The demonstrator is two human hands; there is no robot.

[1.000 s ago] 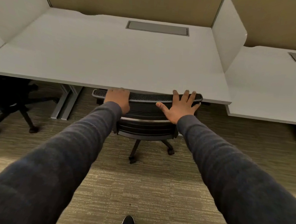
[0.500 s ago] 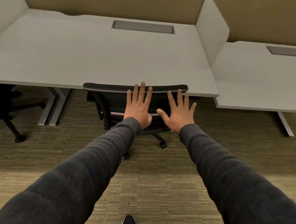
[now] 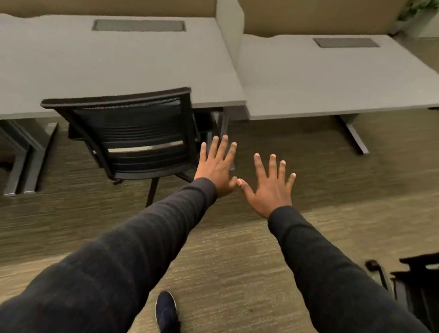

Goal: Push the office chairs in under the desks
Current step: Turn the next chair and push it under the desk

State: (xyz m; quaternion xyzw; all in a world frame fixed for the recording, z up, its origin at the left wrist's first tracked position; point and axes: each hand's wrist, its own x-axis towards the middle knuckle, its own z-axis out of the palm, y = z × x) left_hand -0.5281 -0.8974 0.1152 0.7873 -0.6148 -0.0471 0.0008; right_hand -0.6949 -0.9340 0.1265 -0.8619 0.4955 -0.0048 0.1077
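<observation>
Head view: left hand (image 3: 217, 166) and right hand (image 3: 270, 188) spread flat, holding nothing.
One office chair (image 3: 135, 130) sits tucked under the left worktop (image 3: 61, 63), just left of the hands. A second chair (image 3: 428, 280) stands near right, well apart from the right worktop (image 3: 343, 84), closer to the right hand.

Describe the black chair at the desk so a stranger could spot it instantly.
Two grey desks stand side by side, split by a white divider. At the left desk's front edge, near the divider, stands the black mesh chair. Unlike the dark chair out on the carpet at far right, its back meets the desk edge.
</observation>
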